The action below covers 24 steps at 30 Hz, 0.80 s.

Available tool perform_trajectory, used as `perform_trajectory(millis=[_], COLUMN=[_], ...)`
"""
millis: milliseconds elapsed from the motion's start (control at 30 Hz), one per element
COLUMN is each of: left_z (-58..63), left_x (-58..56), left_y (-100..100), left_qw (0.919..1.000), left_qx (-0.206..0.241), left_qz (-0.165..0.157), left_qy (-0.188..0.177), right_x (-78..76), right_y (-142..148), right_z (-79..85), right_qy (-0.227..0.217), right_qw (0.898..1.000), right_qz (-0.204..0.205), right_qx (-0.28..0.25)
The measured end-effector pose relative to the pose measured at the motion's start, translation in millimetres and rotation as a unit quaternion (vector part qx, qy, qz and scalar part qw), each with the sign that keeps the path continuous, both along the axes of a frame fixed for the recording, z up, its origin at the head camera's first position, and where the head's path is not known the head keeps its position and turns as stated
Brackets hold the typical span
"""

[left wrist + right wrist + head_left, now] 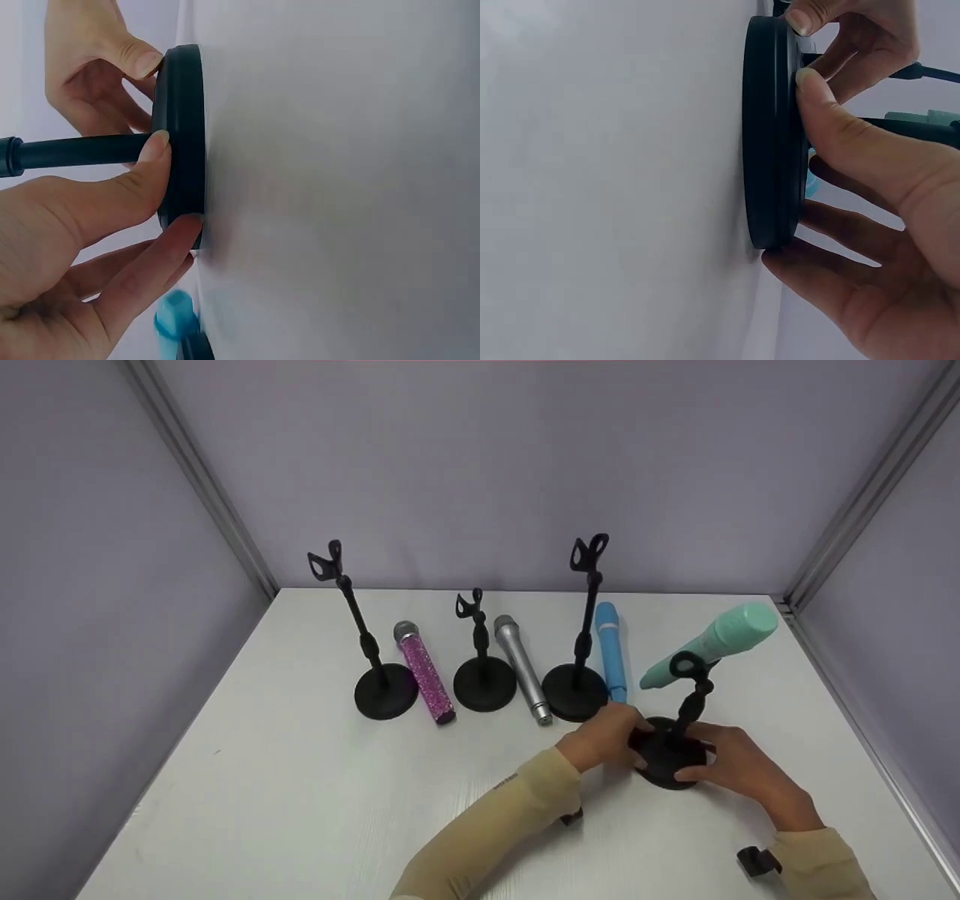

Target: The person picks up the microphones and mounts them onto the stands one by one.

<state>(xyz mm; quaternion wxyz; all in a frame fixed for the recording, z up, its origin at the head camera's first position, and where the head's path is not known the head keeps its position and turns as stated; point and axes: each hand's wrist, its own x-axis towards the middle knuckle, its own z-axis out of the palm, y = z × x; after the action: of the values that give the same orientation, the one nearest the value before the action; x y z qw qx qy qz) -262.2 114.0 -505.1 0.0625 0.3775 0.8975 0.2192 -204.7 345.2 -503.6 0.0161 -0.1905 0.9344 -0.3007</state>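
Both hands hold the round black base of a short microphone stand (691, 706) at the right of the table. In the left wrist view, the left hand (609, 733) pinches the base rim (180, 97), thumb on top and fingers at the edge. From the opposite side the right hand (739, 761) grips it, its thumb on the upper face of the base (769, 135) in the right wrist view. The base sits right at the tabletop. A mint green microphone (716, 641) tilts at the stand's clip, head raised to the right, and overlaps the clip in the head view.
Three more black stands (386, 691) (484, 684) (574, 692) stand along the back of the white table (300, 780). Between them lie a pink glittery microphone (426, 675), a silver one (523, 669) and a blue one (611, 649). Grey panels (480, 472) enclose the table.
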Motion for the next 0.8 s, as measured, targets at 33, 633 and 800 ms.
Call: perform_trajectory(millis=[33, 633, 800], left_z=[0.5, 6.6, 8.8], left_x=[0.2, -12.4, -18.1], left_y=[4, 68, 80], left_qw=[1.0000, 0.9979, 0.9970], left_qx=[-0.002, -0.057, -0.059], left_qz=[0.000, 0.028, 0.043], left_qy=[0.003, -0.014, -0.024], right_x=[0.6, -11.2, -21.2], right_y=[3, 40, 50], right_z=[0.1, 5.8, 8.9], right_qy=[0.008, -0.031, -0.035], right_qw=[1.000, 0.998, 0.997], right_qz=[-0.001, -0.049, -0.051], right_qx=[0.003, 0.027, 0.040])
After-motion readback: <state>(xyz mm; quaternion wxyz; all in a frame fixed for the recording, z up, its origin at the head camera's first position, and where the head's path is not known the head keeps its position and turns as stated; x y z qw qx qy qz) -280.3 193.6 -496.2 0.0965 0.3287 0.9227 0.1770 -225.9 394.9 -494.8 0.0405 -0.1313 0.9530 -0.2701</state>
